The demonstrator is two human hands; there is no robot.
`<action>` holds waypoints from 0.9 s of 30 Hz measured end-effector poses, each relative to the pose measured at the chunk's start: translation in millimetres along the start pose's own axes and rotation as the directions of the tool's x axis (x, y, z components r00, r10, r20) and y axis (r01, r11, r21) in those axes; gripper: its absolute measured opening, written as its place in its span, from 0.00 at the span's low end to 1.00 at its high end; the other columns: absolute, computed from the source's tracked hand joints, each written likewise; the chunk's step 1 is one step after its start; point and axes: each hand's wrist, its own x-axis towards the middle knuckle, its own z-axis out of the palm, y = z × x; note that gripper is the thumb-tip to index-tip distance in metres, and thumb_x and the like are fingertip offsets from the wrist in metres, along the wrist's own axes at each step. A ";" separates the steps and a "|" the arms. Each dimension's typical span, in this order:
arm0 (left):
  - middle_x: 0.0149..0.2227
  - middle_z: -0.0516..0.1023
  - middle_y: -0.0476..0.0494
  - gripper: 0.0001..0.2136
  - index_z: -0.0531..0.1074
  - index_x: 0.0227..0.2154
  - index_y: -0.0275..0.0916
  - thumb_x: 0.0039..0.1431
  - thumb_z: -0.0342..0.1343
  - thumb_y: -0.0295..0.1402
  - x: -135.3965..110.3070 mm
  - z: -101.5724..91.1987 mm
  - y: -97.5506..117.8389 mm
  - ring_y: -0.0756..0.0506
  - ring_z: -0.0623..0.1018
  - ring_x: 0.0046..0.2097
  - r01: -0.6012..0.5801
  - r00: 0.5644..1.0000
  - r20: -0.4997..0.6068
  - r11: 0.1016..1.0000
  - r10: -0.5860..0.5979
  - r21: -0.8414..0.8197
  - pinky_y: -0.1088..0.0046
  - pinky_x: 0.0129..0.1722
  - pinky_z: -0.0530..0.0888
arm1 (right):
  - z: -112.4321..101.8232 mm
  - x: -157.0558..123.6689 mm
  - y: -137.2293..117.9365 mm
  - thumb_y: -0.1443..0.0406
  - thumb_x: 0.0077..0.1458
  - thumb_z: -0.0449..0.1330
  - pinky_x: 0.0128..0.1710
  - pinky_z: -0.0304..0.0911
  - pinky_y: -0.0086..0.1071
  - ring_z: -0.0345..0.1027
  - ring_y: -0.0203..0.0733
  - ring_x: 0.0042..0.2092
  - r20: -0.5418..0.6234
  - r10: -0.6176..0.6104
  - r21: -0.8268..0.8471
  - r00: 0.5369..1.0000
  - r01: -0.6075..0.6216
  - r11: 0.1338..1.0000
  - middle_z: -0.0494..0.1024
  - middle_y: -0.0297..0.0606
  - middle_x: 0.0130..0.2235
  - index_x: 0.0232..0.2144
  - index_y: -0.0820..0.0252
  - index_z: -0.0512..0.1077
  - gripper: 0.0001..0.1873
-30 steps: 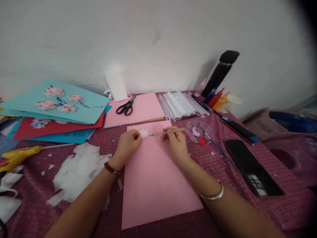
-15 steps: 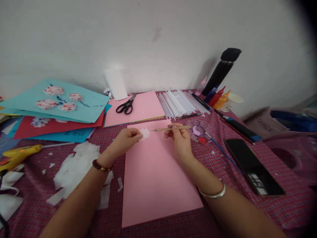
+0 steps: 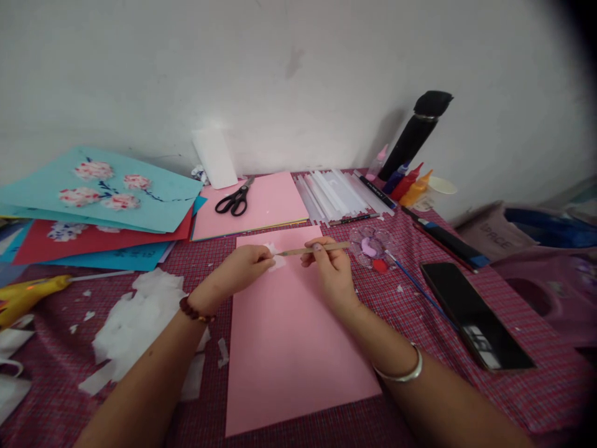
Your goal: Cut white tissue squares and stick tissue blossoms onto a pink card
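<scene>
A pink paper sheet point(image 3: 289, 348) lies in front of me on the red checked cloth. My left hand point(image 3: 242, 269) pinches a small white tissue flower point(image 3: 276, 256) against the sheet's top edge. My right hand point(image 3: 329, 267) grips a thin wooden paintbrush point(image 3: 317, 249), held level with its tip touching the tissue flower. A clear flower-shaped paint palette point(image 3: 373, 244) with pink and red paint sits just right of my right hand.
Scissors point(image 3: 236, 199) lie on another pink sheet behind. Blue and red sheets with tissue flowers point(image 3: 107, 193) are stacked at left, with a yellow glue gun point(image 3: 28, 295) and white tissue scraps point(image 3: 135, 317). At right: white strips point(image 3: 340, 196), paint bottles point(image 3: 405, 183), a black phone point(image 3: 476, 314).
The brush tip was on the tissue, drew back to the right half a second ago, and has now returned to touch it. My left hand has kept hold of the tissue flower.
</scene>
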 end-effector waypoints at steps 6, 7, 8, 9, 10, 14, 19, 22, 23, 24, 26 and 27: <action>0.19 0.62 0.52 0.11 0.60 0.19 0.39 0.55 0.45 0.34 3.1 -9.5 -3.3 0.51 0.62 0.23 0.110 0.957 -0.273 0.994 -0.101 0.015 0.74 0.23 0.53 | -0.8 -0.7 1.3 0.62 0.58 0.52 0.29 0.65 0.32 0.66 0.35 0.27 0.008 -0.002 0.014 1.000 0.001 1.000 0.71 0.32 0.25 0.33 0.60 0.68 0.08; 0.19 0.62 0.52 0.11 0.60 0.19 0.39 0.55 0.45 0.34 2.6 -12.1 -3.2 0.51 0.62 0.23 0.144 0.923 -0.358 0.989 -0.141 -0.021 0.74 0.23 0.53 | -0.6 -1.0 1.3 0.62 0.58 0.52 0.29 0.65 0.32 0.66 0.36 0.27 0.014 -0.003 0.005 1.000 0.003 1.000 0.70 0.32 0.25 0.33 0.59 0.68 0.08; 0.19 0.61 0.52 0.11 0.61 0.19 0.38 0.55 0.46 0.34 1.9 -14.6 -3.0 0.51 0.62 0.23 0.164 0.885 -0.430 0.984 -0.176 -0.066 0.74 0.23 0.54 | -0.3 -1.1 1.3 0.62 0.58 0.52 0.28 0.64 0.32 0.66 0.35 0.27 0.027 -0.002 -0.006 1.000 0.002 1.000 0.70 0.32 0.25 0.32 0.59 0.68 0.08; 0.19 0.61 0.53 0.11 0.61 0.20 0.38 0.55 0.46 0.34 1.1 -16.7 -3.0 0.51 0.62 0.23 0.169 0.851 -0.483 0.979 -0.205 -0.117 0.74 0.23 0.54 | 0.1 -1.2 1.5 0.62 0.58 0.52 0.28 0.64 0.31 0.66 0.35 0.27 0.041 0.002 -0.016 0.999 -0.001 1.000 0.70 0.32 0.24 0.32 0.59 0.68 0.08; 0.19 0.60 0.53 0.11 0.62 0.20 0.38 0.56 0.46 0.34 0.5 -18.1 -3.3 0.51 0.61 0.23 0.164 0.825 -0.516 0.972 -0.230 -0.170 0.74 0.23 0.55 | 0.7 -1.2 2.0 0.62 0.58 0.52 0.28 0.64 0.31 0.66 0.35 0.27 0.057 0.009 -0.025 0.998 -0.007 1.000 0.70 0.32 0.24 0.31 0.59 0.68 0.08; 0.19 0.62 0.53 0.10 0.64 0.21 0.38 0.55 0.47 0.35 0.8 -16.4 -8.8 0.52 0.62 0.22 0.117 0.816 -0.504 0.934 -0.284 -0.337 0.76 0.22 0.57 | 2.4 -0.5 6.4 0.63 0.58 0.52 0.28 0.63 0.30 0.65 0.35 0.27 0.104 0.022 -0.061 0.994 -0.015 0.998 0.69 0.32 0.25 0.31 0.59 0.69 0.08; 0.21 0.66 0.51 0.10 0.65 0.22 0.37 0.54 0.49 0.36 3.8 -9.8 -16.6 0.51 0.65 0.24 0.087 0.860 -0.421 0.894 -0.290 -0.439 0.76 0.23 0.60 | 2.8 1.3 12.3 0.62 0.59 0.51 0.29 0.64 0.30 0.66 0.35 0.28 0.125 0.021 -0.118 0.992 -0.006 0.993 0.70 0.32 0.25 0.32 0.58 0.69 0.08; 0.20 0.63 0.53 0.10 0.65 0.21 0.37 0.52 0.52 0.37 2.2 -12.1 -17.0 0.53 0.62 0.22 0.089 0.884 -0.379 0.895 -0.273 -0.437 0.77 0.21 0.57 | 3.0 2.6 13.8 0.62 0.59 0.51 0.29 0.65 0.30 0.67 0.36 0.28 0.121 0.025 -0.142 0.992 -0.008 0.990 0.70 0.32 0.26 0.33 0.58 0.68 0.08; 0.19 0.61 0.54 0.10 0.64 0.20 0.37 0.52 0.53 0.37 1.2 -13.7 -17.0 0.53 0.61 0.22 0.097 0.893 -0.362 0.898 -0.269 -0.428 0.77 0.21 0.56 | 3.1 3.0 13.7 0.62 0.59 0.51 0.29 0.65 0.30 0.67 0.36 0.28 0.119 0.026 -0.147 0.993 -0.008 0.989 0.71 0.32 0.26 0.33 0.58 0.68 0.08; 0.18 0.60 0.55 0.11 0.64 0.19 0.37 0.51 0.53 0.37 0.1 -15.6 -17.2 0.54 0.59 0.21 0.110 0.898 -0.348 0.904 -0.269 -0.414 0.77 0.20 0.55 | 3.3 3.3 13.4 0.62 0.59 0.51 0.29 0.65 0.30 0.67 0.35 0.28 0.117 0.024 -0.151 0.993 -0.007 0.989 0.71 0.32 0.27 0.33 0.58 0.68 0.08; 0.18 0.58 0.55 0.12 0.62 0.18 0.37 0.50 0.54 0.37 -1.7 -19.1 -18.3 0.54 0.58 0.21 0.142 0.898 -0.343 0.919 -0.276 -0.368 0.77 0.20 0.53 | 3.6 3.4 11.8 0.61 0.59 0.51 0.28 0.65 0.30 0.67 0.35 0.28 0.108 0.019 -0.152 0.994 -0.003 0.988 0.71 0.33 0.28 0.34 0.58 0.68 0.09; 0.18 0.58 0.55 0.12 0.62 0.17 0.37 0.50 0.54 0.37 -2.3 -20.5 -19.2 0.54 0.57 0.21 0.157 0.893 -0.351 0.926 -0.282 -0.345 0.77 0.20 0.53 | 3.7 3.2 10.9 0.61 0.59 0.51 0.28 0.66 0.30 0.67 0.35 0.29 0.101 0.017 -0.147 0.995 -0.002 0.989 0.71 0.33 0.28 0.34 0.58 0.69 0.09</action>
